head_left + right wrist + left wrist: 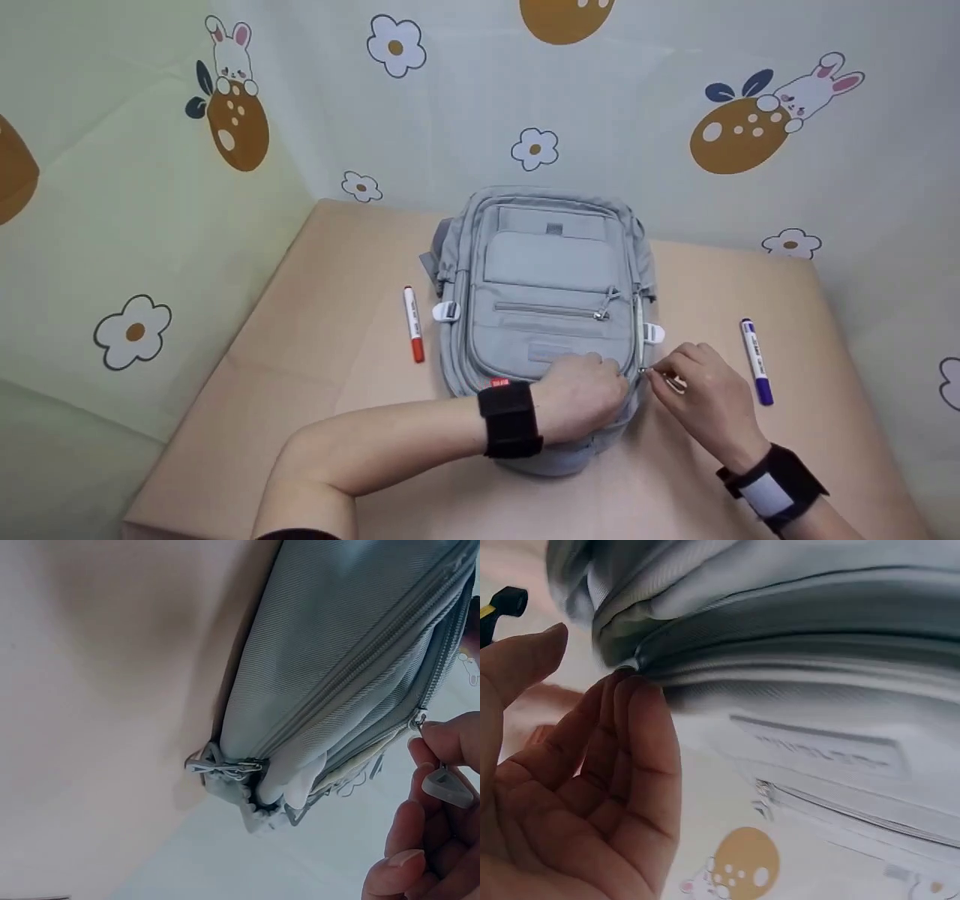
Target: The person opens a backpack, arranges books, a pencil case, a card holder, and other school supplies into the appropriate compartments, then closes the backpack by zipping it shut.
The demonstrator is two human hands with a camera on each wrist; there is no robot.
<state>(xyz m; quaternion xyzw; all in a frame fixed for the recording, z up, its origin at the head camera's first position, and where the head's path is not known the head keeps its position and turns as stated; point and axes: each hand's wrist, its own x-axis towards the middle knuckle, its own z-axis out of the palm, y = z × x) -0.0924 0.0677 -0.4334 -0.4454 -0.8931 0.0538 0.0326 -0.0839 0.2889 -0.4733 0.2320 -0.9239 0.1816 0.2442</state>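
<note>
A grey backpack [555, 262] lies front side up, its zippered front pocket [551, 309] showing. My right hand [705, 394] is at its right edge, thumb and forefinger pinching a zipper pull [421, 729]. A pale triangular tag [448, 787] hangs below those fingers. Along that side the zipper [442, 664] is partly parted, and a pale strip shows in the gap. My left hand [581, 397] rests over the lower front of the bag. In the left wrist view its bent fingers [649, 757] touch the bag's edge by the zipper, with the thumb held apart.
A red-capped marker [414, 324] lies left of the backpack, and a purple-capped marker [756, 361] lies to the right. White buckles [446, 311] stick out at both sides of the bag. The tan table [315, 360] meets a patterned cloth backdrop [450, 112] behind and at left.
</note>
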